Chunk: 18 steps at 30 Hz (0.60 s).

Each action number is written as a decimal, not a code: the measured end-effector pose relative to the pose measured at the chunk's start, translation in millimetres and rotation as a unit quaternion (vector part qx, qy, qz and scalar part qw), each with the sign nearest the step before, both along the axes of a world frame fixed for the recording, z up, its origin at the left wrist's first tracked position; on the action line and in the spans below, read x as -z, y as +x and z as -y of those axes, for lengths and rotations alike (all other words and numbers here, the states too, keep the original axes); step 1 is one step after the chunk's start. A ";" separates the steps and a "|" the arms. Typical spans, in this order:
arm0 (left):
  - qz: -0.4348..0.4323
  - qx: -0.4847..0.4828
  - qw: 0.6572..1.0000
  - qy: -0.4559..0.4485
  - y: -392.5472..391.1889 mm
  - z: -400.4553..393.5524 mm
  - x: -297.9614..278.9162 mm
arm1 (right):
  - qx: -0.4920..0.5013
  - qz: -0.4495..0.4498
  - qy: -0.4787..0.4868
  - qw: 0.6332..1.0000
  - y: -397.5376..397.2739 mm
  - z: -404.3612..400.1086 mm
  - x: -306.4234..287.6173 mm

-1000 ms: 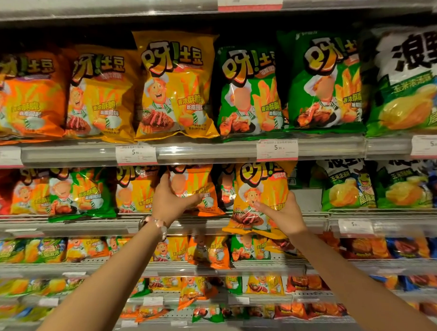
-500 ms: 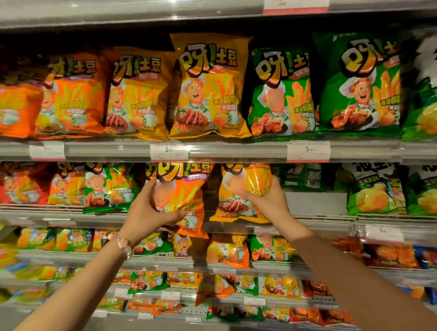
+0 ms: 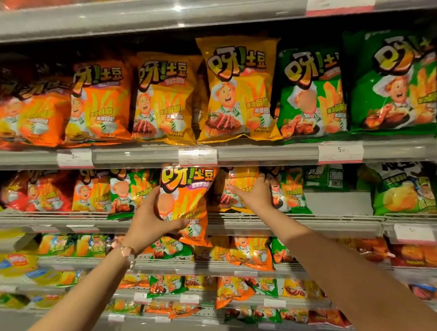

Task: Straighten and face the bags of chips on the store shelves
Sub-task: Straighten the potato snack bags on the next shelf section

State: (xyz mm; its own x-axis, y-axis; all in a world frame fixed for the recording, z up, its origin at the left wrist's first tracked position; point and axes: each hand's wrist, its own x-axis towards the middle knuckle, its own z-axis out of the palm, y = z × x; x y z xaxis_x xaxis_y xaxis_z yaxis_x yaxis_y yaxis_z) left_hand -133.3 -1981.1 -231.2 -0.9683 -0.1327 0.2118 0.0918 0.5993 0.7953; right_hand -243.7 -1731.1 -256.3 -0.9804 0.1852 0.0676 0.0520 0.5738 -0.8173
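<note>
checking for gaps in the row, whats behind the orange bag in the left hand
The orange bag hangs out in front of the shelf edge, gripped by the left hand. To its right shows a yellow bag under the right hand. The slot directly behind is covered.

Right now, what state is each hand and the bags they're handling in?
left hand: grips the orange chip bag's lower left side
orange chip bag: pulled off the shelf, front facing out, slightly tilted
right hand: fingers spread flat on the yellow chip bag
yellow chip bag: standing on the shelf, partly hidden
</note>
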 end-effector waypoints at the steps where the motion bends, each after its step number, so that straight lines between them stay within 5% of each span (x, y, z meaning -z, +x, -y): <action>1: 0.001 0.002 1.000 -0.001 -0.1 1.7 0.4 | 0.004 0.000 0.010 1.000 -1.3 1.0 1.2; 10: 0.002 0.006 1.000 0.002 -4.8 8.6 8.7 | 0.003 0.025 0.048 0.999 -12.9 -1.4 10.0; 13: 0.006 0.010 1.000 0.007 -7.5 10.2 10.6 | 0.034 -0.052 0.057 0.996 1.5 2.6 6.8; 16: -0.005 0.014 1.000 0.007 -10.0 9.8 11.7 | -0.018 -0.176 -0.006 0.984 33.0 23.0 -3.3; 18: -0.008 0.012 1.000 0.012 -11.5 9.4 12.4 | -0.104 -0.148 -0.093 0.979 53.4 44.4 -13.1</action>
State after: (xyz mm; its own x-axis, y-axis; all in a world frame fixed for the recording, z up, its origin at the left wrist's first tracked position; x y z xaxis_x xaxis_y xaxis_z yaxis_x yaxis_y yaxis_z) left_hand -144.8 -1990.6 -243.7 -0.9678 -0.1155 0.2236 0.1176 0.5778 0.8076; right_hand -190.3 -1775.5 -243.3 -0.9410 0.0196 0.3377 -0.3045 0.3859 -0.8708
